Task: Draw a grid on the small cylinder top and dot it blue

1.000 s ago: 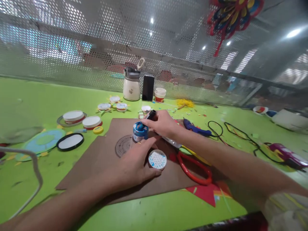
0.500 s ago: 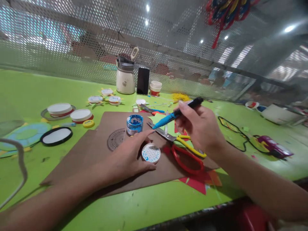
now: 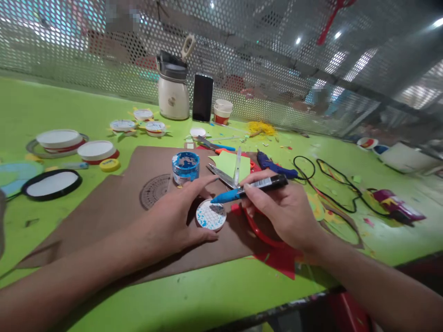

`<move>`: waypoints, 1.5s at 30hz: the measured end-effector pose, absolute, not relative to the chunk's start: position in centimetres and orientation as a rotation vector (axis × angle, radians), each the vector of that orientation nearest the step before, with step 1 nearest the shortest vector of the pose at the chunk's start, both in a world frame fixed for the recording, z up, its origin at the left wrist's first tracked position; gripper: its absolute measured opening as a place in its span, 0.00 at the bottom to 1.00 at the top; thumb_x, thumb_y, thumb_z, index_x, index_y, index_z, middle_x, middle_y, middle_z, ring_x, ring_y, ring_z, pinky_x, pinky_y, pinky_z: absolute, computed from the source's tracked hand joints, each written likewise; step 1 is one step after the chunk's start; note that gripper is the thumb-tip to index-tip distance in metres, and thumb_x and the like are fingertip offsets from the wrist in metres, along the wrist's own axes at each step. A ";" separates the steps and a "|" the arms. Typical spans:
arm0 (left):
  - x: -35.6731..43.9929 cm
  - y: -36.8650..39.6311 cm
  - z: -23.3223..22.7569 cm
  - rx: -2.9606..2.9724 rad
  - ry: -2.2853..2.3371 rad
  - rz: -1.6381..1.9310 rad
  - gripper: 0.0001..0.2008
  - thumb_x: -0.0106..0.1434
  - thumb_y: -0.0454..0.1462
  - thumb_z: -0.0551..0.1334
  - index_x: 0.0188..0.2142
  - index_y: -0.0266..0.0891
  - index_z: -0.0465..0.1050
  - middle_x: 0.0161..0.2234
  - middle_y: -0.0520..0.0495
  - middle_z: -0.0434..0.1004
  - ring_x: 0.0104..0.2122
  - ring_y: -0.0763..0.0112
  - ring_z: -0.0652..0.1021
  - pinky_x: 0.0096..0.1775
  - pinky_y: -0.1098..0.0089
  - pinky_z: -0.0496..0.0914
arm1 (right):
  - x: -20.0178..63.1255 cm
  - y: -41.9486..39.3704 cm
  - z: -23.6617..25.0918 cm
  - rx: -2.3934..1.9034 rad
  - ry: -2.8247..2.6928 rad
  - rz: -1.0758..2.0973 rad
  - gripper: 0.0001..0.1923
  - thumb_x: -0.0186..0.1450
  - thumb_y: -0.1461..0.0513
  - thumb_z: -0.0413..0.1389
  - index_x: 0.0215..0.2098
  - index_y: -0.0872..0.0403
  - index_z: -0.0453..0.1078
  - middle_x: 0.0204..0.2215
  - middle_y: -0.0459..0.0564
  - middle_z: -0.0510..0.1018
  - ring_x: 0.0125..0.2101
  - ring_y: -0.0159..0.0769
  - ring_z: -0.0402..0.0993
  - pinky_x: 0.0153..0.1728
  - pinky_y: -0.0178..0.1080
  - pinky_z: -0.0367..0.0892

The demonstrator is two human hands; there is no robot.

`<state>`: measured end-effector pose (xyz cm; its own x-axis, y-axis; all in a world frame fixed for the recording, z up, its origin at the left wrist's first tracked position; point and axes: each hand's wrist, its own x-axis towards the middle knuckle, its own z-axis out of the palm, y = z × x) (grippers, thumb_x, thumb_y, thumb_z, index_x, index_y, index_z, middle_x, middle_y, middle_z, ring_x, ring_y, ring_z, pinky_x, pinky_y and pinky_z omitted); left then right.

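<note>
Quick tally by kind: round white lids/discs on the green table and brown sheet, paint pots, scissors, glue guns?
Round white lids or discs: 8, one steadied by the left hand, with the right hand's blue-tipped marker over it
Blue paint pot: 1
Scissors: 3
Glue guns: 2
Total: 14

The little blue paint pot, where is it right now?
In the head view the blue paint pot stands open on the brown board, just beyond the left hand and beside the scissors.
</note>
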<state>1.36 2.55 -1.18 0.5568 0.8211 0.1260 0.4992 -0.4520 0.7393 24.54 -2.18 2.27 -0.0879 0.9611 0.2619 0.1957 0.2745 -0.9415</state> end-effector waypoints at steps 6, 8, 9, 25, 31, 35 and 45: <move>1.7 2.5 -1.3 2.086 1.011 0.643 0.45 0.55 0.43 0.74 0.70 0.45 0.63 0.53 0.43 0.85 0.52 0.47 0.83 0.54 0.53 0.75 | 24.4 -2.6 2.1 -1.178 -1.513 0.978 0.07 0.71 0.55 0.65 0.40 0.50 0.78 0.22 0.43 0.77 0.19 0.32 0.71 0.19 0.32 0.68; 1.7 2.5 -1.3 2.089 0.999 0.647 0.46 0.55 0.42 0.74 0.72 0.45 0.61 0.54 0.42 0.84 0.53 0.47 0.83 0.55 0.52 0.74 | 24.2 -2.6 2.0 -1.159 -1.519 0.980 0.05 0.70 0.57 0.65 0.40 0.50 0.78 0.22 0.44 0.78 0.20 0.31 0.71 0.20 0.32 0.69; 1.7 2.5 -1.3 2.093 0.999 0.648 0.47 0.55 0.41 0.73 0.72 0.45 0.60 0.55 0.42 0.84 0.54 0.47 0.83 0.56 0.52 0.74 | 24.1 -2.6 2.0 -1.152 -1.516 0.988 0.04 0.70 0.58 0.66 0.40 0.50 0.78 0.23 0.44 0.78 0.21 0.31 0.72 0.21 0.32 0.70; 1.8 2.7 -1.4 2.146 0.994 0.653 0.48 0.54 0.43 0.72 0.73 0.45 0.59 0.52 0.44 0.85 0.49 0.50 0.83 0.50 0.55 0.74 | 23.9 -2.5 1.3 -1.140 -1.588 0.967 0.05 0.71 0.58 0.64 0.42 0.51 0.77 0.29 0.45 0.80 0.27 0.33 0.78 0.30 0.35 0.76; 1.5 3.2 -2.6 2.192 0.941 0.722 0.49 0.55 0.44 0.74 0.74 0.49 0.58 0.50 0.47 0.85 0.48 0.52 0.83 0.50 0.57 0.75 | 24.1 -2.6 1.2 -1.171 -1.612 0.924 0.06 0.72 0.57 0.64 0.41 0.51 0.79 0.26 0.46 0.81 0.25 0.34 0.78 0.27 0.35 0.75; 1.3 3.1 -2.8 2.210 0.942 0.732 0.49 0.56 0.45 0.74 0.74 0.49 0.58 0.49 0.47 0.85 0.47 0.53 0.83 0.50 0.58 0.75 | 23.9 -2.7 1.4 -1.148 -1.546 0.892 0.04 0.71 0.58 0.64 0.39 0.50 0.78 0.21 0.43 0.78 0.19 0.31 0.74 0.19 0.32 0.70; 1.3 3.0 -2.4 2.201 0.930 0.716 0.49 0.57 0.43 0.74 0.74 0.48 0.57 0.50 0.48 0.85 0.48 0.54 0.83 0.49 0.60 0.74 | 23.7 -2.7 1.1 -1.167 -1.552 0.962 0.06 0.72 0.57 0.64 0.40 0.50 0.78 0.22 0.43 0.76 0.19 0.31 0.72 0.19 0.32 0.67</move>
<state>1.29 2.97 -2.42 0.6018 0.7646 0.2307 0.4180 -0.5477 0.7248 23.71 -2.72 1.14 -0.1085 0.9695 0.2196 0.2350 0.2397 -0.9420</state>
